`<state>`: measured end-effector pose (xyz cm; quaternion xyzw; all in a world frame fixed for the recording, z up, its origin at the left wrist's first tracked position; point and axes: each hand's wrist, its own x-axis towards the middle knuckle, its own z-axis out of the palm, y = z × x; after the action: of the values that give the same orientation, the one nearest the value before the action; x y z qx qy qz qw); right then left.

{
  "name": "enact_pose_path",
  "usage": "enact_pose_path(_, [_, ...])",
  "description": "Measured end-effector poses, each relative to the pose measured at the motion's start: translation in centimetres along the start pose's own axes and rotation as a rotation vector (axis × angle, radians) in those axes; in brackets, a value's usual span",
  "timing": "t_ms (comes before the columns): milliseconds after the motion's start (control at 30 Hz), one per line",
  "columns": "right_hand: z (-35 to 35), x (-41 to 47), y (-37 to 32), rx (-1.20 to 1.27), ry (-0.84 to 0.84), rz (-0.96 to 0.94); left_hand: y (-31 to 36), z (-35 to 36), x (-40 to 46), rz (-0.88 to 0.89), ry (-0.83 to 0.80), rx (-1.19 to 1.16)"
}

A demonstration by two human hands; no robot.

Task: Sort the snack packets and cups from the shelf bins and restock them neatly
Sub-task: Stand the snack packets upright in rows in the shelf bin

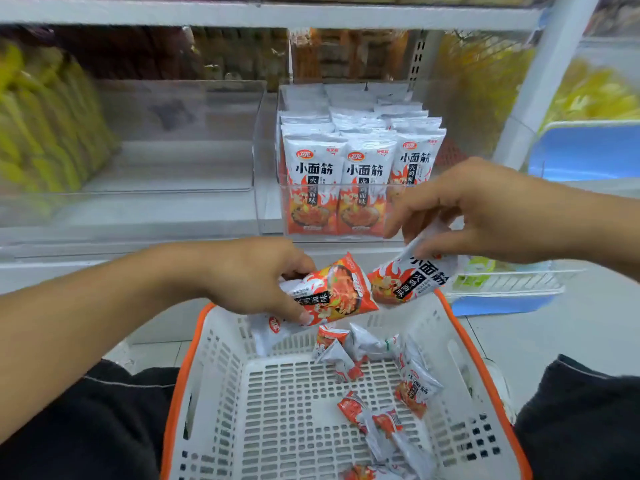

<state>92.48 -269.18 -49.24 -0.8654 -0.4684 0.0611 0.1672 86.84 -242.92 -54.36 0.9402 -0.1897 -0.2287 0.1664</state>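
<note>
Both hands hover over a white basket (214, 393) with an orange rim, each clamped on a snack packet. The left hand (252, 275) grips a red-and-white packet (332, 292) lying sideways, with what looks like a second packet (273, 332) under its fingers, though that part is hard to make out. The right hand (481, 209) pinches another packet (412, 277) by its top edge, so it hangs tilted just beside the first. Loose packets (381, 386) lie in the basket below. Behind the hands, a clear shelf bin (266, 188) holds upright rows of the same packets (343, 174)
</note>
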Motion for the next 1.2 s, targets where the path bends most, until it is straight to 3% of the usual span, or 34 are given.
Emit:
enact_pose_path(167, [1.0, 0.5, -0.2, 0.056, -0.028, 0.074, 1.8, -0.8, 1.4, -0.073, 0.291, 0.192])
enact_pose_path(267, [2.0, 1.2, 0.2, 0.009, -0.088, 0.156, 2.7, -0.3, 2.3, -0.069, 0.424, 0.111])
enact_pose_path(400, [2.6, 1.7, 1.1, 0.079, -0.105, 0.187, 3.2, -0.8, 2.2, -0.014, 0.434, -0.072])
enact_pose_path(467, [2.7, 1.6, 1.9, 0.092, -0.067, 0.222, 3.3, -1.2, 1.9, -0.009, 0.467, -0.221])
enact_pose_path(533, [2.6, 1.5, 2.5, 0.163, -0.03, 0.286, 3.3, -1.4, 1.8, -0.01, 0.531, -0.578])
enact_pose_path(633, [2.3, 1.2, 2.5, 0.504, -0.01, 0.419, 3.2, -1.4, 2.2, -0.036, 0.594, -1.052])
enact_pose_path(833, [2.7, 0.9, 2.7, 0.702, -0.072, 0.497, 3.5, -1.1, 2.8, -0.015, 0.605, -1.273])
enact_pose_path(933, [3.5, 0.9, 3.0, 0.896, -0.024, 0.512, 4.0, -0.3, 2.9, 0.064, 0.595, -1.405])
enact_pose_path(1033, [3.6, 1.0, 3.1, 0.996, 0.019, 0.506, 4.8, 0.6, 3.0, 0.037, 0.579, -1.36])
enact_pose_path(1133, [1.8, 0.5, 2.6, 0.785, 0.026, 0.417, 3.6, 0.0, 3.7, -0.064, 0.661, -1.145])
enact_pose_path(1200, [0.3, 0.0, 1.6, 0.661, 0.044, 0.297, 2.6, -0.4, 3.8, -0.11, 0.588, -0.933])
